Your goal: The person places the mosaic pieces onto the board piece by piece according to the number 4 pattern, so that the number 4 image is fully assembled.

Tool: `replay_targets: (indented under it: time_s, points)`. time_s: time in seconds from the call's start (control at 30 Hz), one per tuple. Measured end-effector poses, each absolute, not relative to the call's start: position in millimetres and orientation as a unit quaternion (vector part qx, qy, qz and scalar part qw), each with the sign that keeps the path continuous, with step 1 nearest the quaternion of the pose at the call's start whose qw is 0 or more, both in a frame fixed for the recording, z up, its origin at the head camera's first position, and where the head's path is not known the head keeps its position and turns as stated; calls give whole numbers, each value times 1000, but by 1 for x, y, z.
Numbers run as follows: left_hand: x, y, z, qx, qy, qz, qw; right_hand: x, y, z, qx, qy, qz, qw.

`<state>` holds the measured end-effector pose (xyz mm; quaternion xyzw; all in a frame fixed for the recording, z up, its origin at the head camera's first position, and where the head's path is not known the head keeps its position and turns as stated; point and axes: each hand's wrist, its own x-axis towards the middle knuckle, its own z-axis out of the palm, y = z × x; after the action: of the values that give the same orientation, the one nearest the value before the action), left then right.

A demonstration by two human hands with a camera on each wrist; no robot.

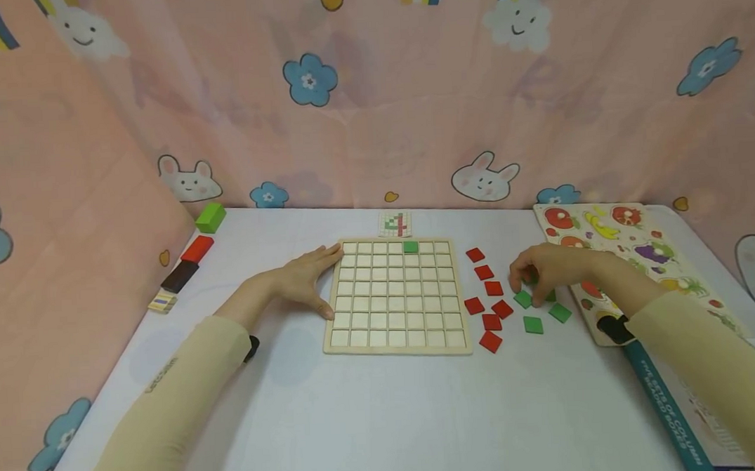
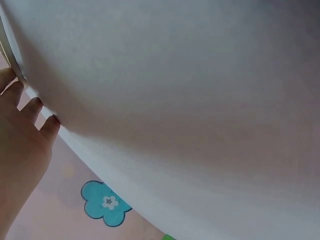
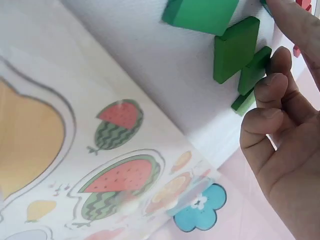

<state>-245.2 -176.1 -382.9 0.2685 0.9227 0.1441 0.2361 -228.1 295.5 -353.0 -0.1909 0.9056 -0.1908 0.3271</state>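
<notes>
A wooden grid board (image 1: pixel 332 315) lies mid-table with one green tile (image 1: pixel 410 247) in its top row. My left hand (image 1: pixel 319 280) rests flat on the table, fingers straight along the board's left edge; the left wrist view shows those fingers (image 2: pixel 30 112) on the white tabletop. My right hand (image 1: pixel 525 285) hovers over loose green tiles (image 1: pixel 533 325) right of the board, fingers curled down. In the right wrist view its fingertips (image 3: pixel 272 65) pinch the edge of a green tile (image 3: pixel 252 72), thumb opposite. Several red tiles (image 1: pixel 489 294) lie between board and hand.
A small pattern card (image 1: pixel 394 224) sits behind the board. A fruit puzzle board (image 1: pixel 638 252) lies at the right and a blue box (image 1: pixel 676 419) at the lower right. Green (image 1: pixel 211 217), red (image 1: pixel 197 248), dark (image 1: pixel 179 276) and striped (image 1: pixel 162 301) blocks line the left edge. Pink cloth walls surround the table.
</notes>
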Motion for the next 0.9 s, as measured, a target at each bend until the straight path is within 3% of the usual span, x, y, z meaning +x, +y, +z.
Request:
replay_targets:
  time_s: [0.5,0.9]
  points:
    - [-245,-179,-384,265,925,136,237,-245,263,-341,-222,901,-216,305]
    - [-245,-177,-384,267,924,140,237,-269,157,-353,-235,898,-347,136]
